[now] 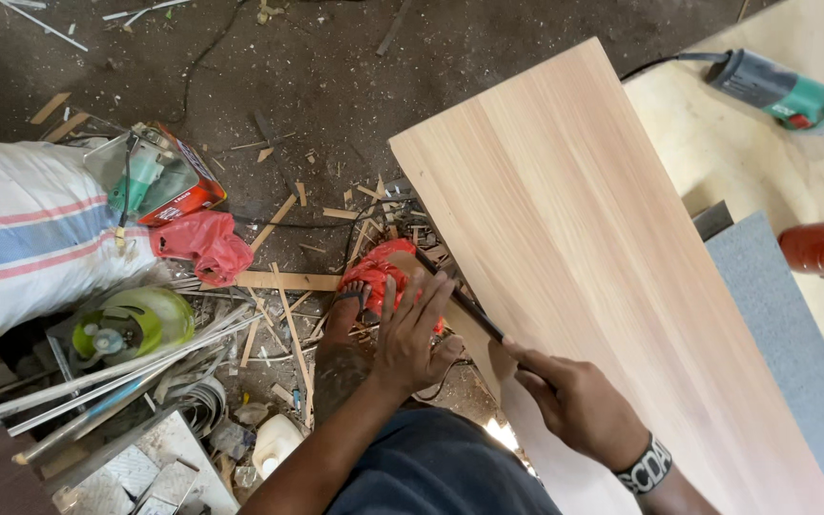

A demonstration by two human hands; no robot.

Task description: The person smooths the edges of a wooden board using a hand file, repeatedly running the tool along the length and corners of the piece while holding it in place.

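A long pale wooden board [584, 248] runs diagonally from upper middle to lower right. My left hand [412, 329] lies with spread fingers on the board's near left edge, above a foot in a red sandal [371, 277]. My right hand [574, 401], with a dark wristband, grips a thin dark tool [460, 300] laid along that same edge, its tip pointing up-left past my left fingers.
A green and grey power tool [784, 91] with a cable lies on a plywood sheet at upper right. A grey panel [784, 334] sits right of the board. A striped white sack [30, 238], an orange box, red cloth and wood scraps litter the dark floor at left.
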